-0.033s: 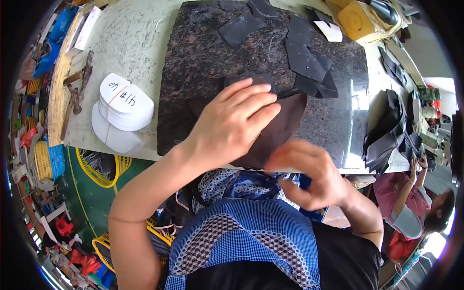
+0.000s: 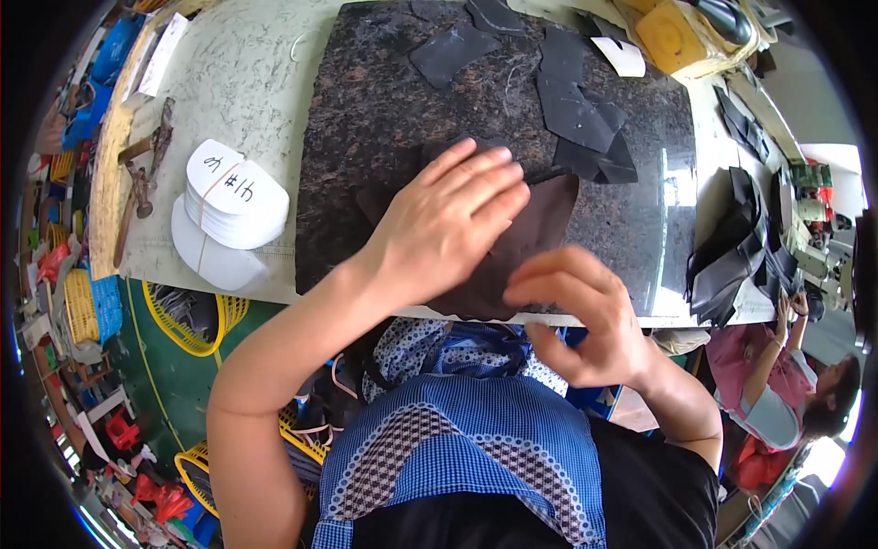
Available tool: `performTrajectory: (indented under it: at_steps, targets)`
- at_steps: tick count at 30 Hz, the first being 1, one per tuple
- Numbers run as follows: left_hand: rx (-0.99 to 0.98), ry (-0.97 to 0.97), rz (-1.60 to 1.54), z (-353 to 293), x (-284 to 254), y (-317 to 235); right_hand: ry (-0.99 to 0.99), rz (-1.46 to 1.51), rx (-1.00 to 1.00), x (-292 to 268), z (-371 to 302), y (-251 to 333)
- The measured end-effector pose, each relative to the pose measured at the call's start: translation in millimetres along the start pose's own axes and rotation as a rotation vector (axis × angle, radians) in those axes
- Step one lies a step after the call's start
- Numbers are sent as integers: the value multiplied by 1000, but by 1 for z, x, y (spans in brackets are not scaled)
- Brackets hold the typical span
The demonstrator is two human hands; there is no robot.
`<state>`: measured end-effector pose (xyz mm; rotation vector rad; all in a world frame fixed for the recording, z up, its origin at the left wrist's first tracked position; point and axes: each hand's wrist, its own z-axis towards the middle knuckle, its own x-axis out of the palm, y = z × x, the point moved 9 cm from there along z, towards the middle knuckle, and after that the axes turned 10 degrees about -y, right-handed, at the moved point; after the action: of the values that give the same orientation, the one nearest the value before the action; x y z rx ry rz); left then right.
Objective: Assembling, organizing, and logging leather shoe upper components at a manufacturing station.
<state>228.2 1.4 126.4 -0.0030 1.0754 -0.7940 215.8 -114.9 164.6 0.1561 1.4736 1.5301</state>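
Worktop [image 2: 261,91]: pale, across the upper part of the frame; on it lies one dark stone slab [image 2: 366,91].
Brown piece [image 2: 547,212]: flat on the slab, in the centre of the frame.
Left hand [image 2: 453,209]: palm down upon the brown piece, fingers stretched and almost together, gripping nothing.
Right hand [image 2: 593,320]: just right of centre, fingers curved, thumb wide apart from them; whether it touches the brown piece, I cannot tell.
Black pieces [image 2: 572,105]: upper right, loose on the slab.
White stack [image 2: 238,201]: left of the slab, banded.
Hammer [image 2: 143,188]: farther left.
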Motion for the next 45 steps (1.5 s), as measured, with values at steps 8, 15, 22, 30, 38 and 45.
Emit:
performTrajectory:
  at_steps: [8, 15, 22, 30, 38, 45]
  targets:
    - [13, 202, 80, -5, 30, 7, -38, -381, -149, 8, -23, -7]
    - [35, 178, 109, -5, 32, 9, -49, -202, -199, 11, -15, -21]
    - [72, 141, 114, -1, 25, 6, 76, -213, -227, 27, -21, 4]
    - [-6, 257, 6, 3, 6, 8, -177, -148, -116, -49, 5, -12]
    - [-412, 297, 17, 27, -11, 64, -235, -683, 393, -133, 66, -143]
    - [-397, 243, -109, 35, -13, 78, -328, -274, 422, -134, 51, -132]
